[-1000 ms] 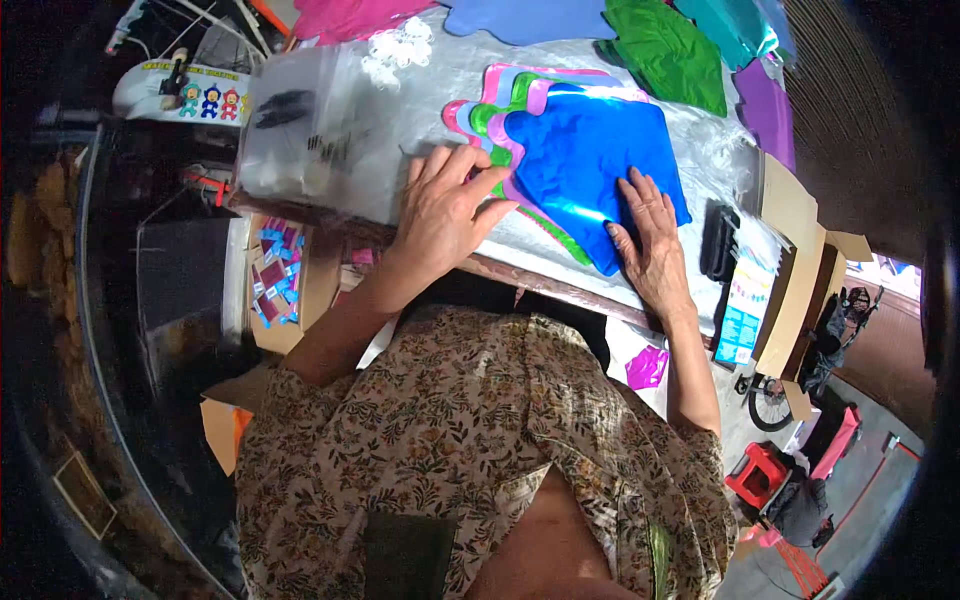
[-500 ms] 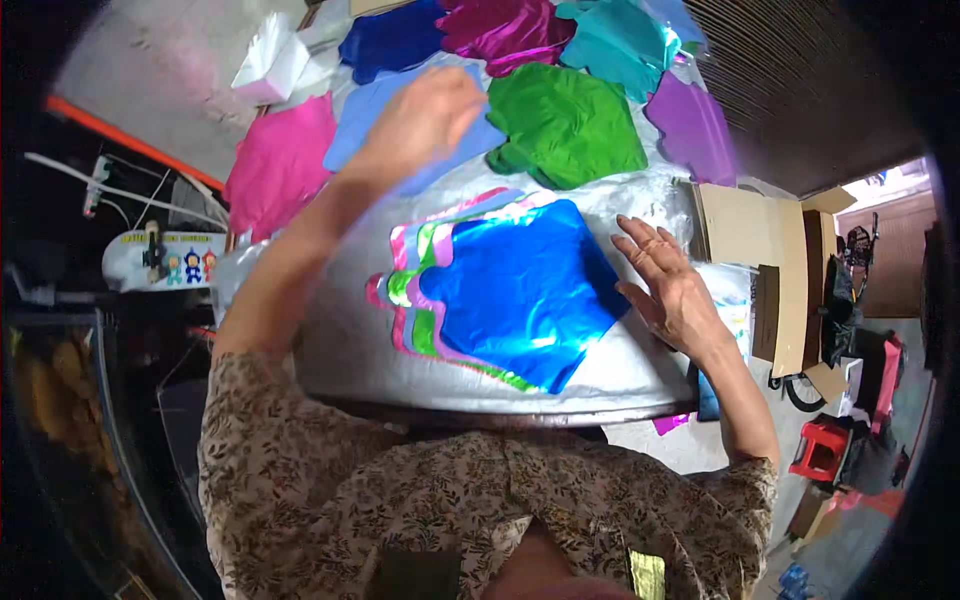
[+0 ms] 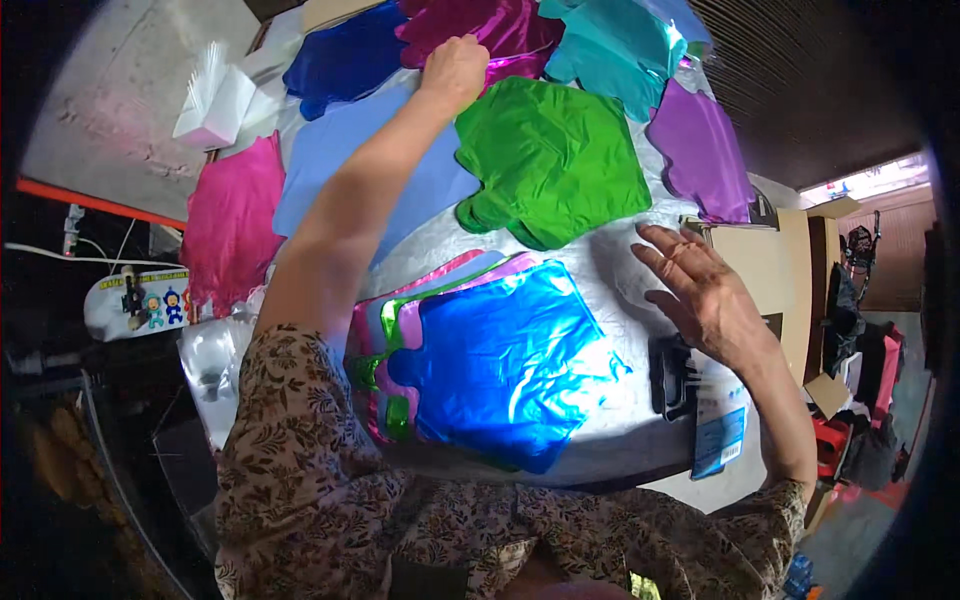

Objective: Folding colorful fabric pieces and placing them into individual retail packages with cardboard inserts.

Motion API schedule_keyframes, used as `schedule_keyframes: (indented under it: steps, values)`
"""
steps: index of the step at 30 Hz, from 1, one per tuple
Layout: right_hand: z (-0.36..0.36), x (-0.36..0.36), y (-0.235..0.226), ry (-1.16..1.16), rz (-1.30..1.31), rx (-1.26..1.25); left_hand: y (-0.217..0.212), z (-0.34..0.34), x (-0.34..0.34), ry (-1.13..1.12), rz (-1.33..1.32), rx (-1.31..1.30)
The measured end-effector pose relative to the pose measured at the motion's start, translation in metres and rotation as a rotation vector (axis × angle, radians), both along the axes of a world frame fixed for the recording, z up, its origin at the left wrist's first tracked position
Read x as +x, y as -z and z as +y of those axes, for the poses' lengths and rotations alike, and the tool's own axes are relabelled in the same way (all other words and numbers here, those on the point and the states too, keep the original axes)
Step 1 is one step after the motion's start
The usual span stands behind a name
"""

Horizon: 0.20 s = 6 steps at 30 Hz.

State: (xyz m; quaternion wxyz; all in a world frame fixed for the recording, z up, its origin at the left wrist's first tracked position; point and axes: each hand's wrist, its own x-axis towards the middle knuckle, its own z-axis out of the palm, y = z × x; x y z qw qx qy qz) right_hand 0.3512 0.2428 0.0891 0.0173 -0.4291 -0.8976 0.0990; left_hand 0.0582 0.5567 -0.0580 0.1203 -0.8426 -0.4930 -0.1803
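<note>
My left hand [image 3: 457, 72] reaches to the far side of the table and rests at the near edge of a pile of shiny magenta foil pieces [image 3: 515, 35]. Its fingers are curled down onto the foil, their tips partly hidden. My right hand [image 3: 705, 295] hovers over the table's right side, fingers apart, holding nothing. Before me lies a blue foil piece [image 3: 500, 360] with a scalloped outline. Pink, green and lilac foil pieces fan out from beneath its left side. Between my hands sits a green foil pile [image 3: 560, 160].
Around these lie light blue [image 3: 335, 160], pink [image 3: 235, 215], dark blue [image 3: 345, 60], teal [image 3: 620, 55] and purple [image 3: 700, 150] foil piles. A white box [image 3: 215, 110] stands far left. Cardboard [image 3: 760, 265], a black handled item [image 3: 672, 378] and a blue-white packet [image 3: 720, 430] are at right.
My left hand has moved farther across the table, from over the light blue pile to the magenta one. My right hand stays open. The whole view has shifted as I lean forward.
</note>
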Motion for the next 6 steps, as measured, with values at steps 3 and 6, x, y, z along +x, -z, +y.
schedule_keyframes:
  steps: [3, 6]
  values:
    - [0.055, -0.001, 0.013, -0.065, -0.036, 0.075, -0.016, 0.027, 0.003, -0.069, -0.25, -0.071]
    - [0.109, -0.012, 0.034, -0.156, -0.051, 0.122, -0.015, 0.038, 0.0, -0.181, -0.469, -0.306]
